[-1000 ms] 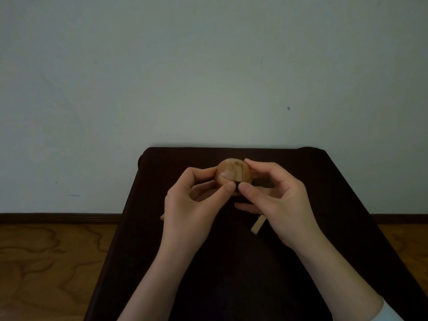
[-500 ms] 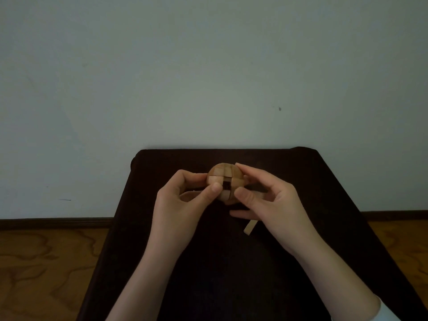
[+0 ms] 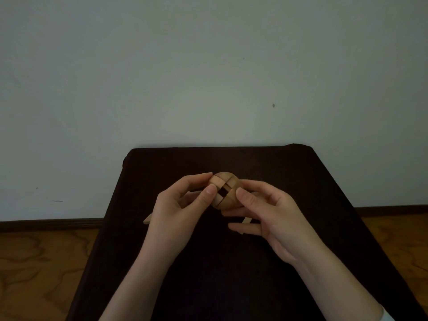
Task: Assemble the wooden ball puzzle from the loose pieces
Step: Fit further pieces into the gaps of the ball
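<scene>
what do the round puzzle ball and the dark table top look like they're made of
Round light-brown puzzle ball: apparently unfinished wood, matte tan faces, cut seams between blocks. Dark table top: very dark brown, dull, rounded soft-looking corners; possibly cloth-covered or padded, too dim to tell.

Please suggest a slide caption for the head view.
Both hands, left and right, hold a round light-brown wooden ball puzzle above a dark table.

No writing, label, brand, number or sign can be read anywhere in the head view; every surface in sight is unmarked.
</scene>
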Tool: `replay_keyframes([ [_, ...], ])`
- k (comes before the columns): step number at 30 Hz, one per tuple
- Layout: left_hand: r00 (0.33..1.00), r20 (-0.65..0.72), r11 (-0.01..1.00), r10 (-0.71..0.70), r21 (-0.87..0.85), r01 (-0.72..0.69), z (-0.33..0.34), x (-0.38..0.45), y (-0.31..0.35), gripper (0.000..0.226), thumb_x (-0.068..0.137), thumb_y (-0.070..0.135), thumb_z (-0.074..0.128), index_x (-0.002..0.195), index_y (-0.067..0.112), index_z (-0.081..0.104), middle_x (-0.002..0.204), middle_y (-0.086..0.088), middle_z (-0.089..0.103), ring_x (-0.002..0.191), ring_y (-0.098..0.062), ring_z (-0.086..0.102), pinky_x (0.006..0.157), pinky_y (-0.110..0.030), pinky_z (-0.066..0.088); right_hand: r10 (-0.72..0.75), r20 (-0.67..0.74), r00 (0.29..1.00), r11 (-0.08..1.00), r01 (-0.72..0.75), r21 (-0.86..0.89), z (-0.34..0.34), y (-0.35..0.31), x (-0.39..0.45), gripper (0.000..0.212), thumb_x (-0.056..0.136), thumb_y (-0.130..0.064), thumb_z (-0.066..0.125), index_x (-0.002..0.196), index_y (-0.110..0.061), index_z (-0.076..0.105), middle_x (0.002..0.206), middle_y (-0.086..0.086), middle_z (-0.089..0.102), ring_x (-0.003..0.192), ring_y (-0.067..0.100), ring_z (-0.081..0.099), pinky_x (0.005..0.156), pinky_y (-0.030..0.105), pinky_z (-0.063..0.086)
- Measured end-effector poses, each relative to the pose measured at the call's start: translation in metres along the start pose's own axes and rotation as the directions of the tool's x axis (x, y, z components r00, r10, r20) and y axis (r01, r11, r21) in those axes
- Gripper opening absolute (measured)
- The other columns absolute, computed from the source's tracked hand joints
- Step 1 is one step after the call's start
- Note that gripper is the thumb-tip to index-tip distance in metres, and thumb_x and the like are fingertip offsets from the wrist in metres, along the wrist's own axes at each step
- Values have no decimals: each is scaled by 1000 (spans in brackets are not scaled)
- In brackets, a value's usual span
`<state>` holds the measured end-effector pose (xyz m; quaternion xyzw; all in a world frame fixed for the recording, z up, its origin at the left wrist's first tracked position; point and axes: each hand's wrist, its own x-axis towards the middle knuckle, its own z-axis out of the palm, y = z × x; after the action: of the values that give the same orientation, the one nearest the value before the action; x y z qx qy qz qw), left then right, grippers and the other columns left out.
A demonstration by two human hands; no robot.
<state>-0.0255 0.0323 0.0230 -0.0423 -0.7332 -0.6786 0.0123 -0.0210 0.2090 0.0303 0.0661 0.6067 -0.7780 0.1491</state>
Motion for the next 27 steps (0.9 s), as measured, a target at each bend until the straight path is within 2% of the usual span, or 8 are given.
replay_keyframes([
  [6, 996, 73, 997, -42, -59, 46, 1, -2, -1, 38, 80, 23, 66, 117, 18, 64, 107, 8, 71, 96, -11, 71, 76, -25, 58, 77, 30, 997, 997, -77, -17, -2, -1, 2, 32, 80, -21, 71, 111, -13, 70, 104, 10, 75, 97, 23, 73, 74, 39, 61],
  [9, 995, 96, 995, -38, -84, 46, 2, -3, 0, 34, 81, 17, 66, 115, 14, 64, 105, 6, 72, 94, -14, 72, 73, -25, 58, 113, 64, 992, 992, -109, -65, -2, -6, 1, 39, 77, -29, 72, 112, -12, 70, 105, 11, 75, 98, 22, 73, 75, 40, 61],
  [15, 990, 143, 1000, 8, -21, -5, 0, -3, 0, 38, 76, 22, 68, 114, 17, 65, 103, 8, 72, 94, -11, 71, 72, -20, 56, 182, 57, 982, 951, -161, -263, 1, -13, 3, 54, 66, -42, 75, 112, -14, 66, 106, 11, 73, 92, 21, 74, 74, 45, 62],
  [24, 984, 178, 1000, 17, -10, -15, -3, -3, 0, 38, 75, 24, 67, 113, 21, 65, 105, 7, 73, 97, -12, 71, 73, -20, 56, 227, 170, 959, 957, -187, -222, -6, -18, 8, 50, 69, -23, 78, 115, -8, 65, 114, 13, 71, 104, 23, 71, 76, 44, 61],
  [27, 981, 191, 1000, 16, 2, -16, -5, -2, 0, 38, 75, 25, 68, 113, 22, 66, 106, 5, 72, 99, -13, 70, 77, -22, 56, 213, 175, 961, 963, -176, -205, -5, -17, 8, 39, 77, -18, 75, 114, -6, 66, 112, 13, 72, 104, 22, 71, 76, 44, 61],
])
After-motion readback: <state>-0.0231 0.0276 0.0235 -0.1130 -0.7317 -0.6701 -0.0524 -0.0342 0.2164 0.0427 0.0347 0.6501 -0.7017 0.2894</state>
